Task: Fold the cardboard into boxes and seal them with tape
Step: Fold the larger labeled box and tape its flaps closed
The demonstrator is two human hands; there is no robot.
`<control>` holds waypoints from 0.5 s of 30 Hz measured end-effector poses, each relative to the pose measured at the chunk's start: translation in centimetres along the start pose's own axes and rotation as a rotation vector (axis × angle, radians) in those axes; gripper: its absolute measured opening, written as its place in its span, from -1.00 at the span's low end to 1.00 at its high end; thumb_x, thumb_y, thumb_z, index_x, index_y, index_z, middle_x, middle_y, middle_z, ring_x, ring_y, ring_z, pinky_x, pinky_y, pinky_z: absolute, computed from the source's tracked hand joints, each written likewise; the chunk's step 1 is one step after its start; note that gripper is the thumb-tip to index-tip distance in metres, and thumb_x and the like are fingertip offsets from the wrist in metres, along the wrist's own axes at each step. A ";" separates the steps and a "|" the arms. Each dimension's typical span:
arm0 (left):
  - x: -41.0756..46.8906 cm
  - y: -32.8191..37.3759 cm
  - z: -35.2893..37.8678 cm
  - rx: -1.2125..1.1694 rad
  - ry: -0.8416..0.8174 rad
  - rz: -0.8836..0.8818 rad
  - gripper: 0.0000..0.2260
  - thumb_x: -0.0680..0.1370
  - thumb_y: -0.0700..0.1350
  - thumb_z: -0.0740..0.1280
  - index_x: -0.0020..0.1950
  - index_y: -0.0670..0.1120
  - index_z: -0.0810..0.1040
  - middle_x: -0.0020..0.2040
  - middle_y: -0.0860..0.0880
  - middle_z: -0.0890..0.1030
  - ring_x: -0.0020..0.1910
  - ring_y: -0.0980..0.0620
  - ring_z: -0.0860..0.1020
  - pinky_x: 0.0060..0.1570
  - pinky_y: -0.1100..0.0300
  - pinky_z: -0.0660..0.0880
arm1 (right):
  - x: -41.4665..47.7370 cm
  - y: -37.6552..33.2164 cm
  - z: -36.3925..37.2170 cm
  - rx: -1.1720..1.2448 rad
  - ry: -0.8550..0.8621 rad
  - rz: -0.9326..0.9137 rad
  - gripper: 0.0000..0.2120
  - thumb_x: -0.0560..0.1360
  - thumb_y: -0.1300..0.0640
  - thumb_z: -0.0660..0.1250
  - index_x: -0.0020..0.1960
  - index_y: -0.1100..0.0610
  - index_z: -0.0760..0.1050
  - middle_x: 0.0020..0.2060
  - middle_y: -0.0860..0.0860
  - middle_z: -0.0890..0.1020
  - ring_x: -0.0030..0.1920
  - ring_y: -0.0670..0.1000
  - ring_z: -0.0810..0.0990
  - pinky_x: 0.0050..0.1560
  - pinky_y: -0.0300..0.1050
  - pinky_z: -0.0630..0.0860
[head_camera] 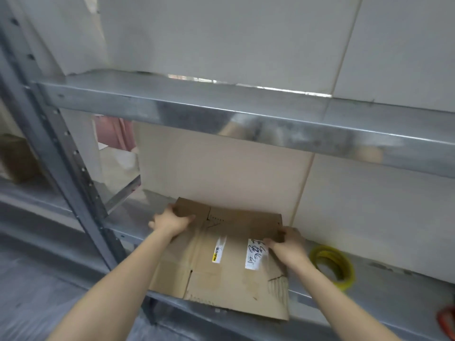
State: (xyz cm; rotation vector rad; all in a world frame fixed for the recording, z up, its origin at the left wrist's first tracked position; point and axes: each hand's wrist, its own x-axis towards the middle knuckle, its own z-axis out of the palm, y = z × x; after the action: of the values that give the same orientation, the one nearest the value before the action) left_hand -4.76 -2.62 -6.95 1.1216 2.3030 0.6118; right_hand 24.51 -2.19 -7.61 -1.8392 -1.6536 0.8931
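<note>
A flattened brown cardboard box [229,274] lies on the lower metal shelf [384,286], with white labels on its top face and its near edge overhanging the shelf front. My left hand [171,221] grips its far left flap. My right hand [286,244] holds its right edge beside the handwritten label. A roll of yellowish clear tape [332,267] lies on the shelf just right of the cardboard, untouched.
A metal shelf beam [221,112] crosses overhead close above the work area. A slotted upright post [64,153] stands at the left. A wall of pale panels backs the shelf. A red object [446,321] peeks in at the bottom right. A brown box [17,158] sits far left.
</note>
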 end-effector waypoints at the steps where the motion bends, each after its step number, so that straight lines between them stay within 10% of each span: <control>1: -0.7 -0.1 0.2 -0.061 -0.005 -0.016 -0.34 0.46 0.21 0.39 0.47 0.02 0.26 0.36 -0.11 0.48 0.38 -0.20 0.37 0.33 0.03 0.27 | 0.1 0.3 -0.7 0.004 -0.012 -0.010 -0.57 0.43 0.14 0.46 0.27 0.19 0.53 0.18 0.10 0.54 0.22 0.14 0.54 0.10 -0.22 0.40; 15: -7.4 5.0 2.9 -0.592 0.025 0.109 -0.55 0.59 -0.11 0.31 0.46 -0.01 0.30 0.43 -0.07 0.38 0.36 -0.14 0.38 0.38 -0.03 0.31 | -1.1 4.7 -10.0 0.288 0.140 -0.179 -0.51 0.40 0.12 0.50 0.27 -0.09 0.44 0.23 -0.08 0.49 0.23 0.10 0.47 0.23 0.06 0.48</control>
State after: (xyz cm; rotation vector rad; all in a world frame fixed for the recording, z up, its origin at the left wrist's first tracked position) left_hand 3.93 -5.35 -4.48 0.9466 1.8861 1.2513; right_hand 35.08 -3.34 -4.42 -1.5006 -1.4894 0.8542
